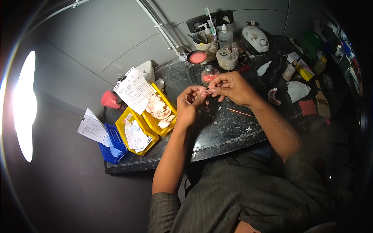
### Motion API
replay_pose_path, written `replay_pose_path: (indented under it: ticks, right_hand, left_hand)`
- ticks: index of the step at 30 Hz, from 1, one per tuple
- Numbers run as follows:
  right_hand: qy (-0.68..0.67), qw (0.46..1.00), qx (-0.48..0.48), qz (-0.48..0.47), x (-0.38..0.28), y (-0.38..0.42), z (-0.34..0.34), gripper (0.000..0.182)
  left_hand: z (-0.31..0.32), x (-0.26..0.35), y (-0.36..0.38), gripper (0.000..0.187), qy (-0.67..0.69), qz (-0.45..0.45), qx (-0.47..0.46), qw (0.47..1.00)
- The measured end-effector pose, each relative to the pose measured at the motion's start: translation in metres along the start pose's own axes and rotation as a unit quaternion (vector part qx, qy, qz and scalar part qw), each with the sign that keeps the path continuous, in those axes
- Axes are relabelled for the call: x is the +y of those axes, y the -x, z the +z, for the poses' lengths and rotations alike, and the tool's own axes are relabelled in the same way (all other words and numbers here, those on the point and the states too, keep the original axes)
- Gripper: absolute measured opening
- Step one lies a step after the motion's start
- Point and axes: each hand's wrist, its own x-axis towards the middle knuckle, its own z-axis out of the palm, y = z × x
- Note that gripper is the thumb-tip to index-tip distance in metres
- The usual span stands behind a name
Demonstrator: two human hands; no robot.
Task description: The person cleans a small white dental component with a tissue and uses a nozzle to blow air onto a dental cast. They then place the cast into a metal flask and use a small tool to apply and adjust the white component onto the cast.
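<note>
Both hands meet above the dark table (210, 143), fingertips almost touching. My left hand (191, 101) is closed in a pinch, and my right hand (232, 87) pinches from the other side. Between them is a small pale piece (208, 91), mostly covered by the fingers and too small to make out. Just behind the fingers stands a glass jar (210, 70) with a metal cap and red contents. A thin brown stick (240, 112) lies below my right hand. Small pink crumbs are scattered beneath the fingers.
Yellow bins (158, 134) with plaster casts (157, 106) and papers stand left, beside a blue bin (116, 155) and pink cup (110, 99). Behind are a pink-filled bowl (197, 58), a basket (206, 47) and a white device (255, 38). A denture-like piece (274, 96) lies right.
</note>
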Motion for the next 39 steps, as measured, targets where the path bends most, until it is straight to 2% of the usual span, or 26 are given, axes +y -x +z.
replay_pose_path:
  ticks: [4, 8, 14, 20, 25, 27, 28, 30, 34, 39]
  right_hand:
    - [0.007, 1.0, -0.009, 0.004, -0.004, 0.001, 0.002, 0.014]
    - [0.007, 1.0, -0.013, 0.015, -0.005, 0.001, 0.001, 0.013]
    - [-0.04, 0.999, 0.025, 0.012, -0.002, 0.001, 0.003, 0.017]
    - [0.024, 0.999, 0.022, 0.002, 0.005, 0.003, 0.009, 0.016]
    - [0.029, 0.998, 0.063, 0.006, 0.005, 0.008, 0.023, 0.013]
    - [0.042, 0.995, 0.072, -0.053, 0.017, 0.005, 0.024, 0.014]
    - [0.04, 0.995, 0.071, -0.053, 0.018, 0.005, 0.025, 0.014]
    - [0.08, 0.993, 0.075, -0.037, 0.015, 0.007, 0.026, 0.014]
    - [0.067, 0.993, 0.089, -0.025, 0.011, 0.005, 0.028, 0.014]
    - [0.018, 0.999, 0.038, 0.015, 0.008, 0.003, 0.017, 0.015]
  left_hand:
    - [-0.001, -0.002, 0.0, 0.013, -0.026, 0.024, 0.015, 0.999]
    - [0.0, -0.003, 0.001, 0.015, -0.02, 0.008, 0.007, 1.0]
    - [-0.001, -0.009, -0.001, 0.014, -0.049, 0.033, 0.009, 0.998]
    - [0.003, -0.007, 0.001, 0.011, -0.076, 0.02, 0.062, 0.995]
    - [0.004, -0.014, 0.003, 0.01, -0.094, 0.07, 0.066, 0.991]
    - [0.01, -0.015, 0.005, 0.007, -0.085, 0.073, 0.077, 0.991]
    - [0.012, -0.015, 0.005, 0.005, -0.076, 0.075, 0.085, 0.991]
    - [0.009, -0.015, 0.005, 0.006, -0.076, 0.08, 0.08, 0.991]
    - [0.004, -0.012, 0.003, 0.006, -0.069, 0.058, 0.058, 0.994]
    - [0.0, -0.013, 0.003, 0.007, -0.047, 0.04, 0.042, 0.997]
